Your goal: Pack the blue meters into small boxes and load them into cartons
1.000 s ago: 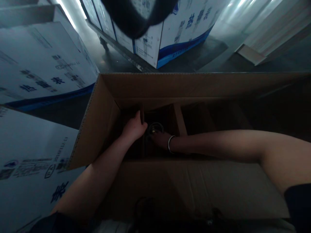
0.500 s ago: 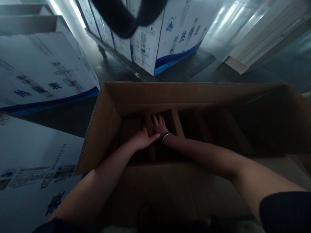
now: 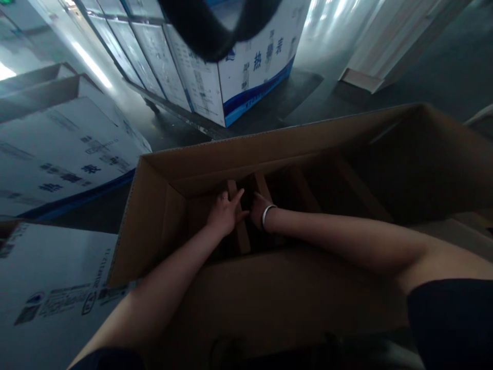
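Observation:
An open brown cardboard carton (image 3: 239,154) lies in front of me, with several upright cardboard dividers crossing it. Over the leftmost divider (image 3: 243,239) rests my left hand (image 3: 222,213), its thumb and forefinger spread on the right side and other fingers to the left. My right hand (image 3: 257,209), with a light bracelet (image 3: 265,216) at the wrist, reaches down into the dark slot between that divider and the second divider (image 3: 263,186). Shadow hides most of its fingers, so what they touch does not show.
White-and-blue printed boxes (image 3: 192,77) stand on a low platform beyond the carton. More printed boxes stand at left, one open-topped (image 3: 57,149) and another nearer (image 3: 57,277). A pale long panel-like block (image 3: 389,56) is at back right. A dark blurred strap hangs at the top.
My view has turned and shifted, tilting the carton in it. My right hand's fingers, spread before, now point down into the slot. My left forefinger has lifted away from the other fingers.

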Demonstrator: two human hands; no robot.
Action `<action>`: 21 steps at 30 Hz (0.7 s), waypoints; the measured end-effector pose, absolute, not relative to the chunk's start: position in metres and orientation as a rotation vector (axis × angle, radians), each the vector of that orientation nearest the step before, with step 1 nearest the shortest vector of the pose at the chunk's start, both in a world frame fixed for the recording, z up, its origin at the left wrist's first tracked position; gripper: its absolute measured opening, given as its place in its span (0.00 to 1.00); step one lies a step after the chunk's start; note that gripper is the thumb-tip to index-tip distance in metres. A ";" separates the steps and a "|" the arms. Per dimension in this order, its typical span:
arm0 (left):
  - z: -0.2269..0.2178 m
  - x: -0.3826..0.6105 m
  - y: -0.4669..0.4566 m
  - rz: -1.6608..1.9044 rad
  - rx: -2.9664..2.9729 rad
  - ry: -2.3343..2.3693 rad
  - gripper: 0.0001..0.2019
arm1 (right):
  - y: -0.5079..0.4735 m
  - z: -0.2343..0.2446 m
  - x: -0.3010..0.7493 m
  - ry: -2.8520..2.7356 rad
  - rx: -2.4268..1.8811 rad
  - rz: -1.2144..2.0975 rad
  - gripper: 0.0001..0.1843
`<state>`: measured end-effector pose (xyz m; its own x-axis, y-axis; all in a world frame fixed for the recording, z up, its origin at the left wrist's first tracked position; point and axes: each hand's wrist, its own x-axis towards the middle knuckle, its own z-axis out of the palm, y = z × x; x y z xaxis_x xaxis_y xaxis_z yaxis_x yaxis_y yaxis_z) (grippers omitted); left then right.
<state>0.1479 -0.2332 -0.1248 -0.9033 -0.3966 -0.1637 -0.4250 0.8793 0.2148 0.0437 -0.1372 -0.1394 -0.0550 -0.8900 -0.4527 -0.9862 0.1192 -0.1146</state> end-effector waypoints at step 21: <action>-0.189 0.084 -0.250 0.251 0.254 2.800 0.15 | -0.072 -0.105 -0.004 1.757 -2.012 -0.340 0.09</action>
